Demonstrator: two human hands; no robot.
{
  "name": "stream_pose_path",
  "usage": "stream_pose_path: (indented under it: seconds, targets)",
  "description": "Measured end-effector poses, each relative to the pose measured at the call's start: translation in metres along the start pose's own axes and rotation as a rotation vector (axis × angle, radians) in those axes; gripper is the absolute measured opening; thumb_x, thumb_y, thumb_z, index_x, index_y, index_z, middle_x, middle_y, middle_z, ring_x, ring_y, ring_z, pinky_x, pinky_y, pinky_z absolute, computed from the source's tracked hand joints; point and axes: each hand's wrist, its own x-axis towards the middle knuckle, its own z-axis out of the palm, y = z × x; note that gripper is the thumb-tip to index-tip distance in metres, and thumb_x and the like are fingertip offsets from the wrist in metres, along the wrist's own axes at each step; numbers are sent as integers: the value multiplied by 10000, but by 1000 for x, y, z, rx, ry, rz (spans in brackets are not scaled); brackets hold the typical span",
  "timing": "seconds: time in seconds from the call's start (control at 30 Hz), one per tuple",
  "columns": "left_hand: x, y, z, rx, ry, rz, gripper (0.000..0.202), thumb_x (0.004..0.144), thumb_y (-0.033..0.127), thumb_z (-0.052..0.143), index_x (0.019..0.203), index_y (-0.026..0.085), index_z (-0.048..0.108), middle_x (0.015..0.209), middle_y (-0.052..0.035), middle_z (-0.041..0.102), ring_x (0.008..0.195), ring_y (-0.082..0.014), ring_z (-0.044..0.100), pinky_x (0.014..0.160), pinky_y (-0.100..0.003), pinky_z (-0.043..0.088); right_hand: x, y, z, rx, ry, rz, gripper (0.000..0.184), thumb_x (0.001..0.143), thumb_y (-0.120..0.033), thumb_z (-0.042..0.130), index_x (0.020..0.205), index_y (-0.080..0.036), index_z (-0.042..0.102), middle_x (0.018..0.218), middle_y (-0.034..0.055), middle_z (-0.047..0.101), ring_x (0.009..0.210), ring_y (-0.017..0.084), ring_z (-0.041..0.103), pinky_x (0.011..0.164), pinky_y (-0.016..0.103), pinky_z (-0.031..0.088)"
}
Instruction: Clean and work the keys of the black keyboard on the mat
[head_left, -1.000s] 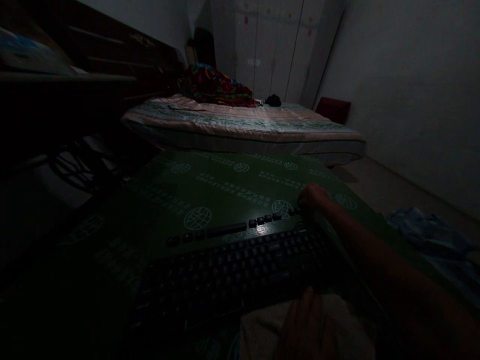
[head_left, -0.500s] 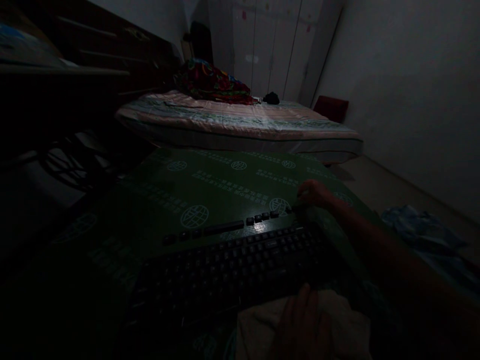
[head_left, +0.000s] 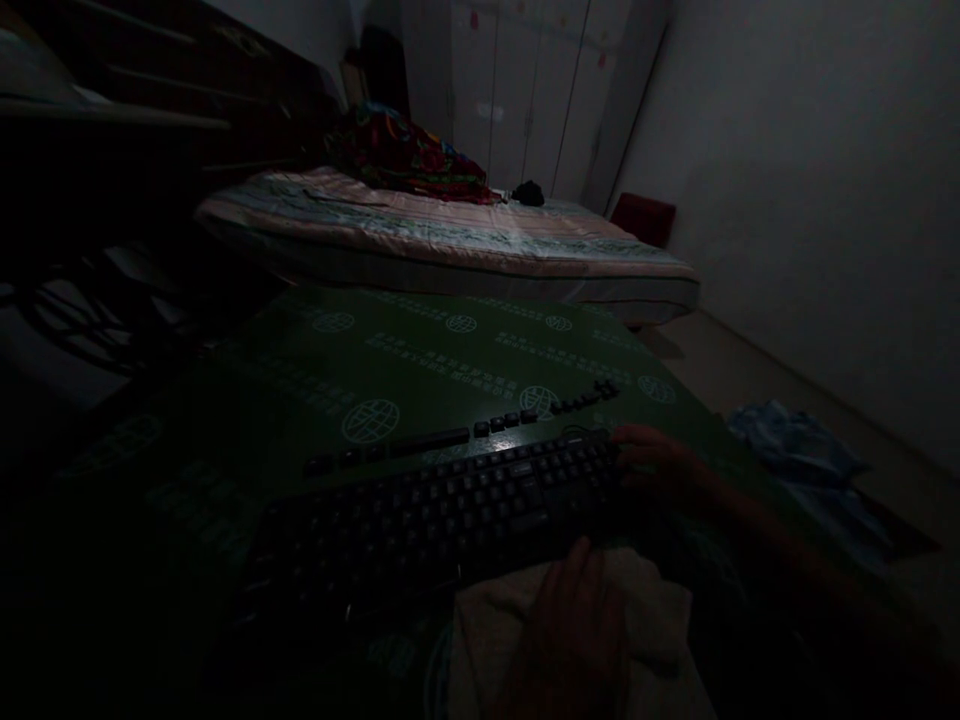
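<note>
A black keyboard (head_left: 435,530) lies at a slant on the green table. My left hand (head_left: 570,630) rests flat on a light cloth (head_left: 652,600) along the keyboard's near edge, fingers stretched out. At the keyboard's right end is my right hand (head_left: 652,455), its fingers reaching toward the end keys and slightly apart; nothing shows in them, though the picture is dark. Behind the keyboard, loose black keycaps (head_left: 510,420) form a line, including a long spacebar (head_left: 430,441). Several small keycaps (head_left: 606,388) sit at the line's far right end.
The green tabletop (head_left: 435,375) carries printed white globes and lettering. Past its far edge stands a bed (head_left: 450,240) with a red patterned blanket (head_left: 412,160). Bluish cloth (head_left: 795,440) lies on the floor at right. A dark wheel (head_left: 82,315) is at left.
My right hand has come back from the far right end of the keycap line to the keyboard's right end, uncovering the small keycaps there. My left hand stays on the cloth. The view has shifted slightly.
</note>
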Motion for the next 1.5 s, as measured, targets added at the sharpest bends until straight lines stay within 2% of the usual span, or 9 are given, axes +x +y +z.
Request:
stream_pose_path:
  seconds: [0.17, 0.3, 0.43, 0.67, 1.03, 1.27, 1.5]
  targets:
    - [3, -1, -9, 0, -56, 11, 282, 894, 289, 487, 1119, 147, 584, 1268, -106, 580, 1255, -264, 460, 970, -380, 456, -11, -12, 8, -53, 49, -84, 102, 795, -241, 654, 875, -203, 704, 1198, 128, 624, 1179, 290, 546, 954, 473, 476]
    - [5, -1, -14, -19, -151, 7, 323, 888, 287, 492, 1167, 141, 563, 1325, -117, 534, 1298, -271, 407, 1003, -392, 431, -8, -16, 13, -79, 60, -136, 124, 778, -221, 669, 897, -223, 704, 1187, 117, 636, 1180, 286, 547, 943, 481, 487]
    - [2, 1, -11, -17, -120, -14, 309, 889, 286, 497, 1159, 150, 561, 1335, -109, 529, 1308, -271, 393, 1001, -393, 433, -7, -16, 16, -107, 46, -108, 98, 764, -196, 673, 853, -216, 710, 1196, 120, 628, 1182, 297, 544, 939, 493, 488]
    - [4, 2, -11, -35, -137, -19, 301, 902, 277, 486, 1162, 142, 555, 1328, -113, 531, 1313, -268, 388, 1023, -399, 410, -8, -17, 16, -53, 31, -80, 100, 755, -191, 685, 845, -224, 712, 1178, 105, 639, 1176, 290, 550, 944, 476, 491]
    - [5, 3, -13, -58, -142, -23, 283, 898, 266, 491, 1138, 137, 568, 1316, -126, 537, 1302, -274, 402, 1000, -407, 434, -7, -21, 12, -35, 53, -100, 89, 734, -166, 694, 802, -220, 715, 1128, 102, 658, 1146, 299, 571, 902, 479, 521]
    - [5, 3, -15, -56, -149, -28, 316, 889, 240, 482, 1179, 135, 550, 1330, -131, 526, 1312, -282, 387, 1004, -420, 431, -13, -14, 18, -76, 91, -100, 94, 747, -200, 704, 836, -230, 715, 1136, 104, 661, 1164, 296, 564, 907, 487, 518]
    - [7, 3, -15, -54, -134, -16, 308, 900, 280, 470, 1146, 124, 570, 1300, -135, 550, 1282, -292, 425, 975, -416, 456, -23, -13, 31, -100, 216, -143, 95, 812, -236, 646, 880, -228, 711, 1113, 112, 677, 1149, 283, 577, 869, 491, 545]
